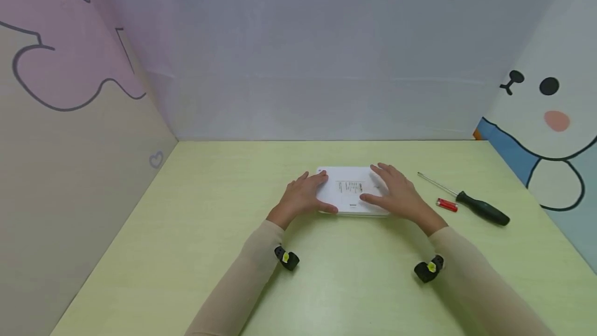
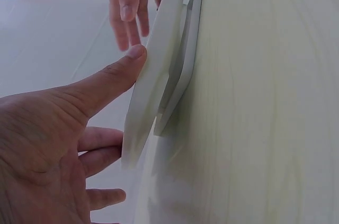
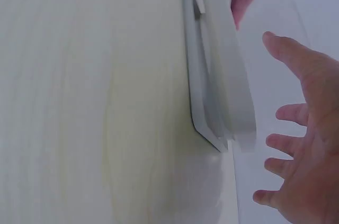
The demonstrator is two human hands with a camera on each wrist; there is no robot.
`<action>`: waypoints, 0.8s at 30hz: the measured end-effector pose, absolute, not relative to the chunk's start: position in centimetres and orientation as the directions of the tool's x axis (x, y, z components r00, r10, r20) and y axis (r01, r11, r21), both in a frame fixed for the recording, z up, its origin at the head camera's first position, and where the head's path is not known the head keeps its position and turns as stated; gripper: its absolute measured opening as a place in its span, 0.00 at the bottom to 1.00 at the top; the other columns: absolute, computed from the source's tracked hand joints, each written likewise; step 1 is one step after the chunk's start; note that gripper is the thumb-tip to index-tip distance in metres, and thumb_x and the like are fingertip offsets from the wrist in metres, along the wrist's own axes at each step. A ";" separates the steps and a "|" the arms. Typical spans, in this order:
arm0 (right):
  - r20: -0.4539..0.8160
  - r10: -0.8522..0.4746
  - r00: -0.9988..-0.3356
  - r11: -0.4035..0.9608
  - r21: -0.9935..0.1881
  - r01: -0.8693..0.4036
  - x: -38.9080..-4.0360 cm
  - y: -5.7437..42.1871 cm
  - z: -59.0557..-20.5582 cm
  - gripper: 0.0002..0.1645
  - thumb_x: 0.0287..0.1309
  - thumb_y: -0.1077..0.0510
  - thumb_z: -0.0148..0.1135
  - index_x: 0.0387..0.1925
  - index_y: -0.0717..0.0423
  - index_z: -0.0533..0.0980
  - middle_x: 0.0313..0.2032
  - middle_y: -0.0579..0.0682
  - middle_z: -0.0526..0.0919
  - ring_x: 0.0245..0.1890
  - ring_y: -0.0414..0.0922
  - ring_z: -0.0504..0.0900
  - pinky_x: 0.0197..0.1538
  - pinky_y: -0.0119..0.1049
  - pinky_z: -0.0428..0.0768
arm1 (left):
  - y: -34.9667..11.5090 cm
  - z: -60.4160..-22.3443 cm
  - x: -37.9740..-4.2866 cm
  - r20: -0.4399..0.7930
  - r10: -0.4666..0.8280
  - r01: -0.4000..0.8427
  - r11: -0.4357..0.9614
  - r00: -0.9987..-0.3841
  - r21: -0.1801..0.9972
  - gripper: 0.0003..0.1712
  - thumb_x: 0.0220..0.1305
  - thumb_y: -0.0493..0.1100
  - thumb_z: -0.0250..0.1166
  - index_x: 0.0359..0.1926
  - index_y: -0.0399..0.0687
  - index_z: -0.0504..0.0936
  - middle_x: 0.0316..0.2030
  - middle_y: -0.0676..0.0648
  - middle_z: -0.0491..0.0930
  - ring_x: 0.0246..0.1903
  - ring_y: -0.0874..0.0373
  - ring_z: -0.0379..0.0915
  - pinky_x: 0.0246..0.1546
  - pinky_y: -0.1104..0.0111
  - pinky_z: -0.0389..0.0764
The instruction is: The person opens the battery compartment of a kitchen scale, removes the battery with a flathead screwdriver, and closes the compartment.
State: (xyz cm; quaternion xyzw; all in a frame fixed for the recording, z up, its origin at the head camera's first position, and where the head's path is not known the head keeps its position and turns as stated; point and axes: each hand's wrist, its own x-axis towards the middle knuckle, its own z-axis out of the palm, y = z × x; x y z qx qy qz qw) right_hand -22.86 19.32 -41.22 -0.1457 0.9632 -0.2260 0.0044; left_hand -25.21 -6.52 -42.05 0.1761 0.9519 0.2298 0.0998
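A white rectangular device with printed text on its upper face lies on the table; its exact kind I cannot tell. From the side, it shows a thick slab above a thinner frame, with a gap between them. My left hand is spread at the device's left end, its thumb resting on the slab's edge and its fingers at the far side. Over the right end hovers my right hand, fingers spread. In the right wrist view, that hand stands apart from the slab.
To the right lies a screwdriver with a dark handle, its shaft pointing to the far left. Beside the shaft are small red batteries. A pale wall rises behind the table, and printed panels flank both sides.
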 end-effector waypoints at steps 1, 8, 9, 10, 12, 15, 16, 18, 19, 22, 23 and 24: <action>0.049 -0.281 -0.958 0.833 -0.483 -0.269 -22.8 19.8 -41.2 0.50 0.59 0.38 0.62 0.73 0.60 0.57 0.72 0.65 0.55 0.72 0.65 0.53 0.66 0.70 0.56 | -6.5 -42.0 -25.2 -0.106 0.383 0.291 0.829 -0.917 0.478 0.58 0.44 0.66 0.76 0.74 0.55 0.61 0.75 0.55 0.56 0.75 0.43 0.46 0.71 0.45 0.54; 0.012 -0.279 -0.960 0.676 -0.708 -0.205 -22.1 22.7 -41.9 0.35 0.71 0.54 0.51 0.72 0.66 0.56 0.71 0.68 0.57 0.72 0.66 0.53 0.68 0.66 0.57 | -7.9 -42.1 -26.1 -0.079 0.322 0.198 0.739 -0.943 0.644 0.45 0.58 0.61 0.69 0.73 0.57 0.64 0.75 0.56 0.57 0.75 0.51 0.50 0.72 0.46 0.53; 0.018 -0.279 -0.960 0.666 -0.717 -0.207 -22.1 23.0 -42.0 0.33 0.72 0.57 0.50 0.72 0.66 0.57 0.71 0.68 0.58 0.72 0.66 0.54 0.67 0.65 0.60 | -8.1 -42.1 -26.3 -0.067 0.307 0.192 0.735 -0.949 0.650 0.41 0.61 0.59 0.67 0.72 0.56 0.65 0.74 0.55 0.59 0.74 0.51 0.52 0.72 0.46 0.52; 0.022 -0.281 -0.959 0.654 -0.727 -0.209 -22.1 23.3 -42.3 0.31 0.71 0.60 0.48 0.71 0.66 0.58 0.70 0.68 0.59 0.71 0.66 0.55 0.67 0.64 0.62 | -8.3 -42.1 -26.4 -0.065 0.295 0.186 0.742 -0.953 0.644 0.38 0.64 0.58 0.65 0.72 0.56 0.65 0.73 0.53 0.60 0.74 0.50 0.53 0.71 0.45 0.52; 0.035 -0.292 -0.956 0.648 -0.727 -0.225 -22.1 23.8 -42.9 0.30 0.68 0.66 0.48 0.70 0.67 0.60 0.69 0.68 0.62 0.70 0.65 0.59 0.64 0.62 0.67 | -8.7 -42.2 -26.6 -0.072 0.279 0.173 0.756 -0.958 0.631 0.34 0.67 0.53 0.63 0.71 0.55 0.65 0.72 0.50 0.64 0.72 0.49 0.56 0.70 0.44 0.53; 0.052 -0.315 -0.947 0.661 -0.704 -0.259 -22.4 24.3 -43.9 0.31 0.63 0.70 0.52 0.68 0.69 0.62 0.67 0.68 0.65 0.67 0.66 0.63 0.61 0.61 0.72 | -8.9 -42.5 -26.6 -0.109 0.298 0.182 0.793 -0.948 0.581 0.36 0.65 0.46 0.65 0.72 0.55 0.65 0.69 0.50 0.68 0.70 0.47 0.61 0.69 0.44 0.57; 0.056 -0.320 -0.946 0.665 -0.698 -0.266 -22.5 24.4 -44.1 0.32 0.62 0.70 0.55 0.68 0.69 0.63 0.66 0.68 0.66 0.66 0.66 0.64 0.61 0.60 0.72 | -8.9 -42.6 -26.6 -0.120 0.308 0.189 0.800 -0.944 0.569 0.37 0.63 0.44 0.66 0.72 0.55 0.64 0.69 0.51 0.69 0.70 0.47 0.61 0.68 0.44 0.58; 0.059 -0.330 -0.942 0.672 -0.686 -0.278 -22.9 24.6 -44.4 0.34 0.61 0.67 0.60 0.68 0.68 0.63 0.65 0.68 0.67 0.65 0.65 0.65 0.60 0.60 0.72 | -8.8 -42.8 -26.6 -0.121 0.330 0.212 0.806 -0.936 0.553 0.41 0.59 0.41 0.69 0.72 0.56 0.64 0.68 0.53 0.70 0.69 0.47 0.63 0.68 0.45 0.60; 0.055 -0.330 -0.942 0.674 -0.686 -0.276 -23.0 24.6 -44.5 0.35 0.61 0.66 0.62 0.68 0.67 0.63 0.65 0.67 0.67 0.65 0.65 0.66 0.61 0.60 0.72 | -8.8 -42.9 -26.6 -0.112 0.340 0.229 0.808 -0.934 0.543 0.43 0.57 0.41 0.71 0.72 0.57 0.64 0.67 0.54 0.71 0.69 0.48 0.63 0.67 0.46 0.61; 0.044 -0.326 -0.944 0.684 -0.679 -0.268 -23.5 24.7 -44.2 0.37 0.60 0.63 0.64 0.68 0.66 0.63 0.66 0.66 0.67 0.65 0.64 0.66 0.61 0.60 0.71 | -8.7 -43.0 -26.6 -0.078 0.350 0.257 0.805 -0.933 0.534 0.45 0.53 0.42 0.74 0.71 0.58 0.65 0.67 0.56 0.71 0.68 0.49 0.65 0.67 0.48 0.62; 0.040 -0.328 -0.944 0.688 -0.675 -0.267 -23.5 24.7 -44.1 0.37 0.60 0.62 0.64 0.69 0.66 0.63 0.66 0.66 0.67 0.65 0.63 0.66 0.61 0.60 0.71 | -8.6 -43.0 -26.7 -0.066 0.350 0.265 0.805 -0.934 0.531 0.45 0.52 0.43 0.75 0.71 0.58 0.65 0.66 0.56 0.72 0.67 0.49 0.65 0.67 0.48 0.62; 0.039 -0.328 -0.944 0.691 -0.671 -0.268 -23.6 24.7 -43.9 0.38 0.60 0.62 0.64 0.69 0.66 0.63 0.65 0.66 0.67 0.65 0.63 0.66 0.61 0.60 0.71 | -8.6 -43.0 -26.7 -0.057 0.350 0.271 0.808 -0.935 0.523 0.46 0.52 0.44 0.75 0.71 0.58 0.65 0.66 0.57 0.72 0.67 0.49 0.66 0.67 0.49 0.62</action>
